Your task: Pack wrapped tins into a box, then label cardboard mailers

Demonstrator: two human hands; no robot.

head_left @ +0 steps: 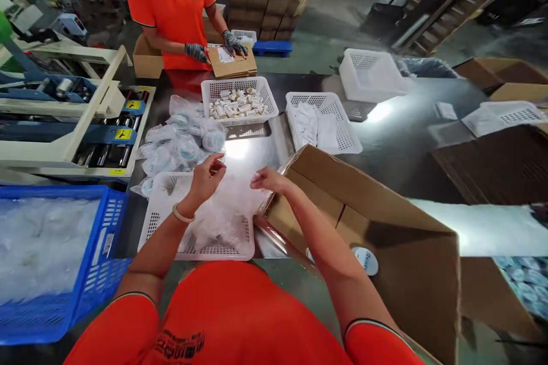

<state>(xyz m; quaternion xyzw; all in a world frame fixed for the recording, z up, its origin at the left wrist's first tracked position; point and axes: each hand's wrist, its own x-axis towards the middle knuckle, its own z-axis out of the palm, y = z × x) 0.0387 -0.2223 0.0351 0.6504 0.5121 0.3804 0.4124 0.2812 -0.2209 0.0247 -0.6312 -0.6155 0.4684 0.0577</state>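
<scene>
My left hand (pixel 207 178) hovers over a white perforated basket (pixel 148 234), its fingers loosely curled with a gap between the tips. Clear plastic bags (pixel 216 225) lie heaped in that basket. My right hand (pixel 270 179) is closed, pinching a blurred clear plastic bag (pixel 242 185) near the basket's right side. Left of and beyond my left hand is a pile of bagged round items (pixel 177 145) with pale blue labels. Below my right forearm, an open cardboard box (pixel 411 291) leans on the table edge, with a round white-and-blue item (pixel 365 260) inside.
One basket (pixel 268 108) holds small white-and-gold rolls; another (pixel 349 140) holds white packets. A co-worker (pixel 171 11) in gloves handles flat cardboard (pixel 233 68) across the table. A blue crate (pixel 115 222) of plastic bags and a roller machine (pixel 103 148) stand left.
</scene>
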